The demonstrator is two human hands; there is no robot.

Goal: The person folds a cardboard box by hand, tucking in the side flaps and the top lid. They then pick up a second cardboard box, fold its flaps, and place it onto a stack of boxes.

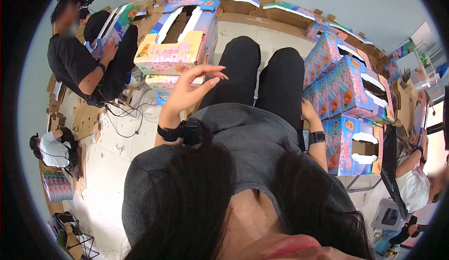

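My left hand [194, 86] is raised above my left thigh, palm inward. Its fingers are loosely bent, with the thumb apart from them and nothing between. Close beyond it stands a printed carton [166, 54] with a yellow front panel, peach pictures and an open top, on top of another carton. My right hand [308, 111] hangs low beside my right thigh, its fingers mostly hidden. Right next to it are stacked blue and pink peach cartons [348, 89] with white-edged cutouts in their tops. I cannot make out anything in this hand.
A person in black [77, 63] at the left handles a similar carton [112, 28]. Another person in white [54, 150] sits farther back. At the right edge is a person in a white shirt [414, 185]. Flattened cardboard [86, 119] and black cables [136, 131] lie on the floor.
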